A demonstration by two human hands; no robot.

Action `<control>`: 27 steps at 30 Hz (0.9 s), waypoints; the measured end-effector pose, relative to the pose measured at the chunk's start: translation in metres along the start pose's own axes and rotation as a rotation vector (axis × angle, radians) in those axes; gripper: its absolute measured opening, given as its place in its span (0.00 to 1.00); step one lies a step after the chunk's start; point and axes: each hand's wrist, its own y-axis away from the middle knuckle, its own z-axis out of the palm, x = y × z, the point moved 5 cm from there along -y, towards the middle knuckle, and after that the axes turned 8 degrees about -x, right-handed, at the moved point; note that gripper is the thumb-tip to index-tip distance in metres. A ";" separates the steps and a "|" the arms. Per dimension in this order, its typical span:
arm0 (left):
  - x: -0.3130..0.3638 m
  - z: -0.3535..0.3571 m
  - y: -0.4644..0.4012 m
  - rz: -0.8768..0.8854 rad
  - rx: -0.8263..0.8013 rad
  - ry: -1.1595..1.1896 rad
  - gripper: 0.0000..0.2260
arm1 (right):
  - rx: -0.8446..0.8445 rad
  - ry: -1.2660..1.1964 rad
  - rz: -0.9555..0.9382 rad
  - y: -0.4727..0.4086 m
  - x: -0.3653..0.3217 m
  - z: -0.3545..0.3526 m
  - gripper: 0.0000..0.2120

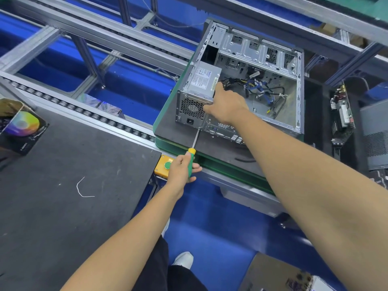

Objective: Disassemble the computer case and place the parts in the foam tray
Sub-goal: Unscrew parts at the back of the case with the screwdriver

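An open metal computer case (pixel 279 59) lies on its side on a dark pallet (pixel 178 131). Its grey power supply (pixel 199 89) sits at the case's near left corner, fan grille toward me. My right hand (pixel 225 106) grips the power supply's right edge, thumb on its top and fingers at its rear face. My left hand (pixel 183 168) holds a green and yellow screwdriver (pixel 192 157); the shaft's tip meets the lower rear corner of the power supply. Loose blue and black cables (pixel 260 87) lie inside the case.
A dark work mat (pixel 69 185) lies at my left with a white wire scrap (pixel 83 189) and a fan box (pixel 20 129). A yellow box with a green button (pixel 164 165) sits by the pallet. A circuit board (pixel 341 114) and a black panel (pixel 375 135) lie to the right.
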 end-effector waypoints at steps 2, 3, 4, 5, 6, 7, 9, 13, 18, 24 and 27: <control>0.000 0.002 -0.001 -0.105 -0.030 0.014 0.18 | 0.001 0.005 -0.002 0.000 0.000 0.000 0.27; 0.001 0.003 -0.002 -0.148 -0.042 0.036 0.19 | 0.001 0.004 -0.002 0.000 0.001 0.000 0.27; 0.002 0.002 -0.003 -0.173 -0.041 0.056 0.19 | 0.001 0.003 -0.003 0.000 0.001 0.000 0.27; 0.003 0.001 -0.005 -0.173 -0.028 0.056 0.19 | 0.001 0.001 -0.005 -0.001 0.001 0.000 0.27; 0.005 -0.001 -0.006 -0.150 -0.004 0.031 0.18 | 0.000 0.001 -0.007 -0.001 0.001 0.001 0.27; 0.006 -0.005 -0.007 -0.111 0.020 -0.004 0.18 | -0.001 0.000 -0.008 -0.002 0.001 0.001 0.28; 0.006 -0.008 -0.006 -0.011 0.028 -0.064 0.19 | -0.001 -0.003 -0.010 -0.002 0.002 0.000 0.29; 0.007 -0.013 -0.004 0.057 0.005 -0.059 0.14 | -0.005 -0.022 -0.008 -0.004 0.004 0.002 0.28; 0.011 -0.009 -0.001 -0.089 -0.068 -0.037 0.17 | -0.007 -0.040 0.011 -0.003 0.004 0.002 0.25; 0.009 -0.028 -0.008 0.003 -0.061 -0.121 0.16 | -0.008 -0.025 0.025 -0.002 0.004 0.002 0.23; 0.009 -0.032 -0.011 0.023 -0.083 -0.083 0.12 | -0.010 -0.014 0.035 -0.002 0.004 0.002 0.23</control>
